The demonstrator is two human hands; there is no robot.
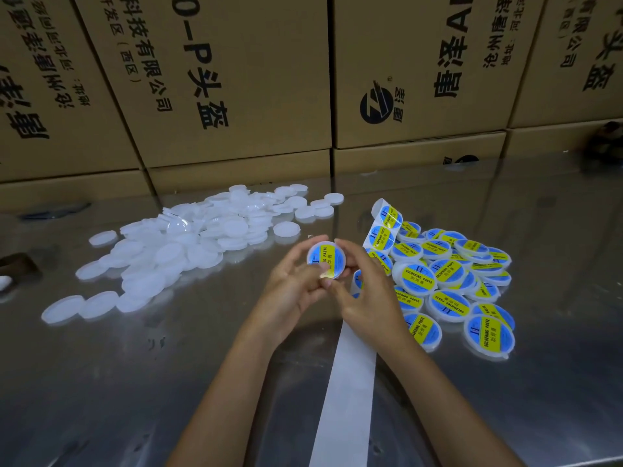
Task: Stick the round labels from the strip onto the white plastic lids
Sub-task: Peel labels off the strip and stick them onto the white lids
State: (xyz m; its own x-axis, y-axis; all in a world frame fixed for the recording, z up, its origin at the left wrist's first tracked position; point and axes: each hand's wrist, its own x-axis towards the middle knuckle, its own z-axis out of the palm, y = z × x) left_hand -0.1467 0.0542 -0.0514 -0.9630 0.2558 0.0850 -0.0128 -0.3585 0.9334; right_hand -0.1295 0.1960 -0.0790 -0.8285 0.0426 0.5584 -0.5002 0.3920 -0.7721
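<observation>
I am holding the round white plastic lid between both hands, left hand and right hand; the labelled pile lies just right, nearer the right.

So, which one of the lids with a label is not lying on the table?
The lid held up between the left hand and right hand. All other labelled lids lie heaped on the table, right of the hands.

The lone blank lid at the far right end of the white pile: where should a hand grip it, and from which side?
The blank lid lies flat on the steel table, slightly apart from the white pile. Probably best pinched across its thin rim at opposite edges, coming from above or its open right side, where nothing crowds it. Its flat top offers no purchase.
</observation>
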